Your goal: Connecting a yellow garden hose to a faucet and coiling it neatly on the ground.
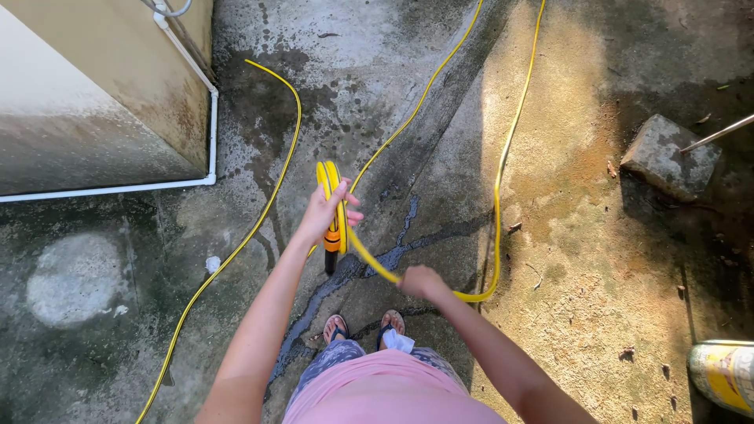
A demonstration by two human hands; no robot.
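Hose (503,169): yellow, thin, trailing in long runs over the wet concrete (565,259), with a few loops gathered upright in your left hand (323,213), whose fingers wrap the coil (334,196) just above the orange fitting (333,240). Your right hand (420,280) is closed around the run leading off the coil, near your sandals (365,326). It looks light and springy, probably slick where wet; grip the bundled loops and the free run close to the coil.

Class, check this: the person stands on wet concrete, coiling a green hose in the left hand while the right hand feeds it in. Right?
Not quite: the hose is yellow, not green. The head view shows the left hand holding the coil and the right hand feeding it.
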